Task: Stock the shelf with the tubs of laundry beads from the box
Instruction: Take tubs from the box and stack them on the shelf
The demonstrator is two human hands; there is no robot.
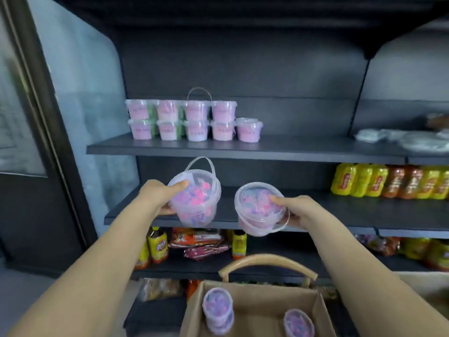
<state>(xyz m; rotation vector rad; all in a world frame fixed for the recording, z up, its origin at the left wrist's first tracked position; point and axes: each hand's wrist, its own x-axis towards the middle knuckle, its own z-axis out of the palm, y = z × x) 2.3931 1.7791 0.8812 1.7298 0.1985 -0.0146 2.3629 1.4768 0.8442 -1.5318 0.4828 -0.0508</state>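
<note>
My left hand [161, 197] grips a clear tub of pink and purple laundry beads [198, 203], its handle raised, in front of the middle shelf. My right hand [295, 211] grips a second such tub [258, 210], tilted with its lid toward me. Both hang in the air above the cardboard box [269, 307], where two more tubs [217, 310] [298, 323] remain. On the upper shelf [243, 148] several pink tubs [194, 120] stand stacked in two layers at the left.
The middle shelf [340, 210] holds yellow and orange bottle packs [388, 181] at the right. Bottles and snack packets [199, 242] fill the lower shelf. White plastic-wrapped items [413, 138] lie at the upper shelf's right. A wooden chair back [267, 262] curves behind the box.
</note>
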